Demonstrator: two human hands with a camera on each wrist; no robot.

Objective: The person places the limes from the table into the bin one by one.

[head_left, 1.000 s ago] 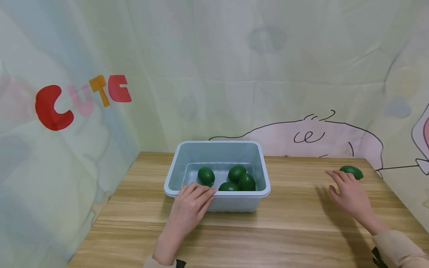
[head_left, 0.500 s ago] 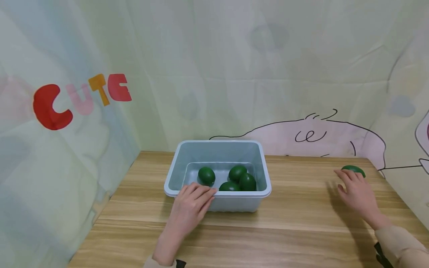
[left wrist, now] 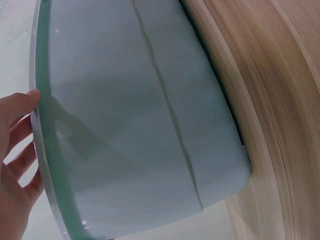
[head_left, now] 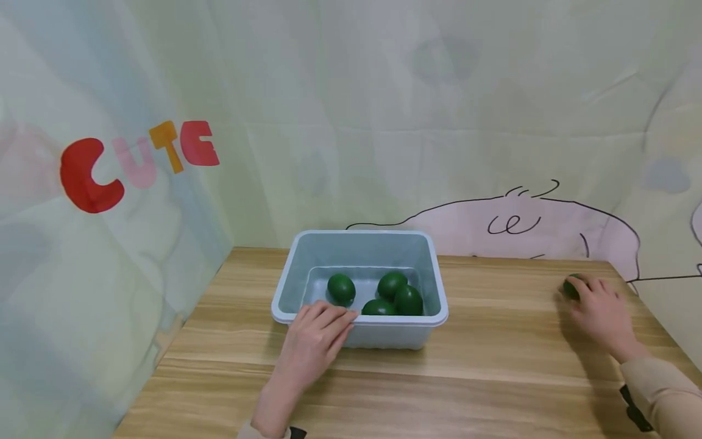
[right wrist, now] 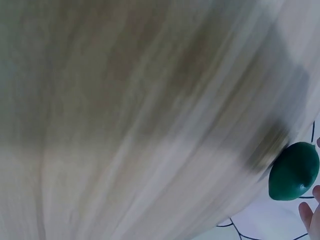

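Observation:
A pale blue plastic tub [head_left: 359,319] stands on the table with several dark green limes [head_left: 341,289] inside. My left hand [head_left: 315,335] holds its near rim; in the left wrist view the thumb is on one side of the rim [left wrist: 44,145] and the fingers are on the other. Far to the right, my right hand [head_left: 603,311] has its fingers curled about another lime [head_left: 572,288], which is partly hidden under them. In the right wrist view this lime [right wrist: 294,171] shows whole, pointed at its ends, with fingertips [right wrist: 306,215] close beside it.
The wood-grain table [head_left: 493,378] reaches back to a printed cloth [head_left: 351,122] hanging behind it. More cloth with coloured letters [head_left: 90,177] hangs along the left side. The lime at the right lies near the table's back right corner.
My right hand has moved right and down onto the lone lime, its fingers closing about it. The left hand stays on the tub's rim, and the view has shifted slightly.

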